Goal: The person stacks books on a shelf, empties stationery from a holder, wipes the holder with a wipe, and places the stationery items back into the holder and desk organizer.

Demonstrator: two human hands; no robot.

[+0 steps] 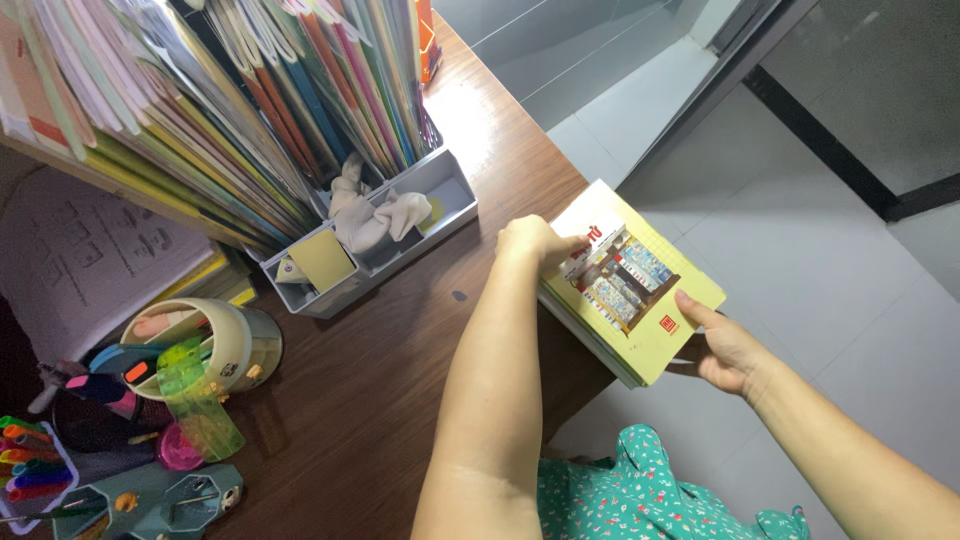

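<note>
Yellow book (655,300) sits on a small stack hanging off the edge of the dark wood counter (400,380). Left hand (532,243) is curled on its top left edge, right hand (725,350) grips the lower right corner, thumb on the cover. Grey file organizer (445,190) nearby.

Bright, even daylight from the upper right, with white glare across the far end of the wooden desk (480,110) and on the pale floor (800,250). Dim and shadowed at lower left; slightly soft overall, stretched toward the edges.
</note>
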